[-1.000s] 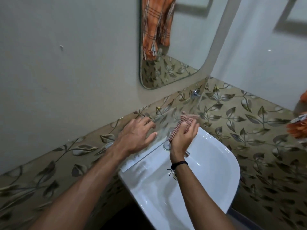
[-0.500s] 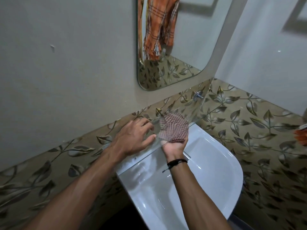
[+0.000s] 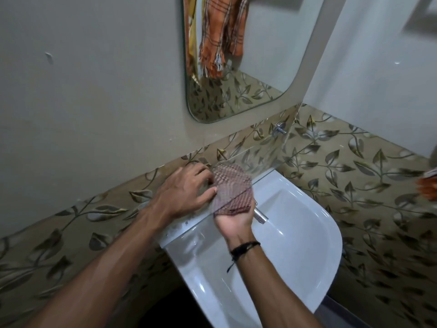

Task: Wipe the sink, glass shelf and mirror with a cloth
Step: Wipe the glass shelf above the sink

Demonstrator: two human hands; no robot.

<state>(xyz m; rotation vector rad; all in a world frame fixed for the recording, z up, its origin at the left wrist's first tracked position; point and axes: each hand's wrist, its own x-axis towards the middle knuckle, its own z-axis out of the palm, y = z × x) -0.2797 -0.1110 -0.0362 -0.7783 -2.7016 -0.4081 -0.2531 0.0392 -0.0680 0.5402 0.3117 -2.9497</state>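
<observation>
- A person's right hand (image 3: 234, 221) is carrying a maroon checked woven cloth (image 3: 230, 188) at the near edge of a clear glass shelf (image 3: 264, 157), just above a white ceramic sink (image 3: 307, 245). The cloth is covering the fingers, so whether they are curling round it or pressing flat cannot be told. Nor can it be told which face of the glass the cloth is touching.
- The left hand (image 3: 186, 192) is lying open on the shelf's left part, fingers loosely spread and holding nothing, with the thumb just beside the cloth.
- The cloth is looking light, soft and limp, likely to bunch, and is probably best taken by a palmful at its middle.
- The shelf is looking stiff, slick and breakable, hanging off the wall by a chrome bracket (image 3: 279, 130) at its far right. It is probably calling for light pressure, with the bracing hand close to the wall.
- A rounded-corner wall mirror (image 3: 260, 43) is hanging above on the far wall, well apart from both hands, and is reflecting an orange plaid towel (image 3: 222, 31).
- Counted: one cloth, one shelf, one sink, one mirror, one chrome tap (image 3: 260, 216), one bracket in view, two hands, and one black cord wristband (image 3: 243, 248) on the right wrist.
</observation>
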